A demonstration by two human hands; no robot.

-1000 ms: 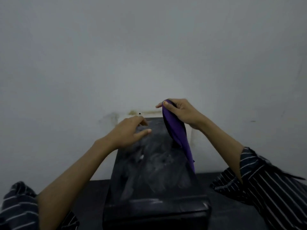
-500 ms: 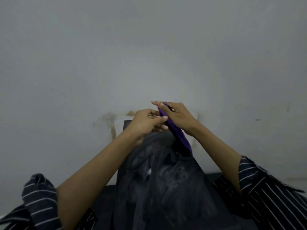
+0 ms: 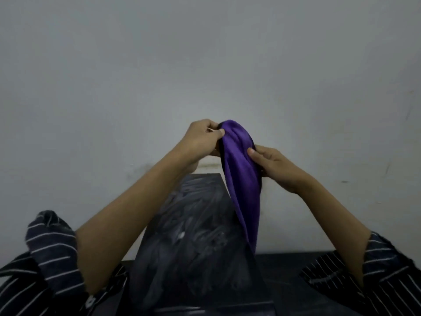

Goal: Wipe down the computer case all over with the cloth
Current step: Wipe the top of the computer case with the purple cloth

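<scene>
A black computer case stands below me, its top face smeared with pale dusty streaks. Above its far right corner I hold a purple cloth in the air with both hands. My left hand pinches the cloth's upper left edge between thumb and fingers. My right hand grips the cloth's right side, thumb on the front. The cloth hangs down in a long fold, its lower tip reaching the case's right edge. The case's front and lower part are cut off by the frame.
A plain grey-white wall rises close behind the case, with a stained strip along its base. The case stands on a dark surface. My striped sleeves sit at both lower corners.
My left hand left the case top and took hold of the cloth. Both hands rose and spread the cloth wider between them. The view tilted upward.
</scene>
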